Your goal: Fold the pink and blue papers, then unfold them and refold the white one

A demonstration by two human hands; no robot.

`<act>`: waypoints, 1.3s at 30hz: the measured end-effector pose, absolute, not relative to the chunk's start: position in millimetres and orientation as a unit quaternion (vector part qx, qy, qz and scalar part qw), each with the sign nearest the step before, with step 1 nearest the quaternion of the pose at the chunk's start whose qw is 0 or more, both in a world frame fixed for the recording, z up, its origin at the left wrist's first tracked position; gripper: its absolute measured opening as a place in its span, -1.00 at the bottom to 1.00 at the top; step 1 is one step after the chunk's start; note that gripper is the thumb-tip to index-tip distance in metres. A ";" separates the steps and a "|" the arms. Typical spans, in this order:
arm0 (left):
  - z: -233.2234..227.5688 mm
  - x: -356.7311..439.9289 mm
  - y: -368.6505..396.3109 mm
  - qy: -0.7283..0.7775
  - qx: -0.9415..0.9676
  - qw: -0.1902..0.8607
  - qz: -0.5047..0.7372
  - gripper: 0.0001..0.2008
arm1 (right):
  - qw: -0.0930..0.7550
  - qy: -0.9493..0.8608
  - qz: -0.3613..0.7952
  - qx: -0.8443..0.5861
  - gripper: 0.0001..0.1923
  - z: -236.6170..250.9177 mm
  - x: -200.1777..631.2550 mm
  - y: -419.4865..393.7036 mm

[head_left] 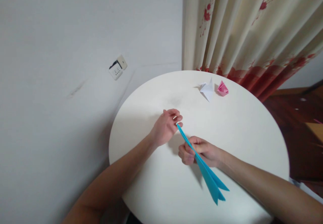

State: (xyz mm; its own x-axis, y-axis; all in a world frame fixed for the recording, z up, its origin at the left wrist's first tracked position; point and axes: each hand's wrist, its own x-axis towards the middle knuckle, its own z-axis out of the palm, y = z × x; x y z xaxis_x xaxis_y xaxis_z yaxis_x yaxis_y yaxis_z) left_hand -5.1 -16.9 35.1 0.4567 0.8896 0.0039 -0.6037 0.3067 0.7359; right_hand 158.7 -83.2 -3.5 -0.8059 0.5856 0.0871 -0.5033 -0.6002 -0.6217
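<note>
Bare forearms [121,170] come in from the bottom left and the lower right, reaching over a round white worktop [242,133] with a smooth surface. Furthest left is a plain whitish wall [63,32] bearing a dark smudge. Set on it, just off the worktop's far left side, are a white plastic socket plate [115,72] and a smaller cream plate [122,62], both tilted in the view.

Next comes the left hand [165,128], palm turned upward, its fingers loosely curled and a little apart, closed on nothing. A long, narrow bright-blue folded paper [209,177] has its pointed end right by the little finger; whether they touch I cannot tell. From there it slants down to the right above the worktop, widening into several separate points at its lower end. The right hand [203,148] pinches it along the slim part, with fingers curled in.

Beyond, near the worktop's far edge, a white pointed folded paper [207,90] sits just left of a compact pink folded paper [222,88]. Behind them hangs a cream fabric curtain [227,22] with red blotches and a red lower band. Dark reddish-brown floor [285,119] shows at far right.
</note>
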 end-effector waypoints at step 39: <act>15.1 2.0 -22.8 0.419 0.553 0.583 0.423 -0.75 | 0.382 -0.618 0.519 -0.451 -0.54 7.4 180.4 -68.0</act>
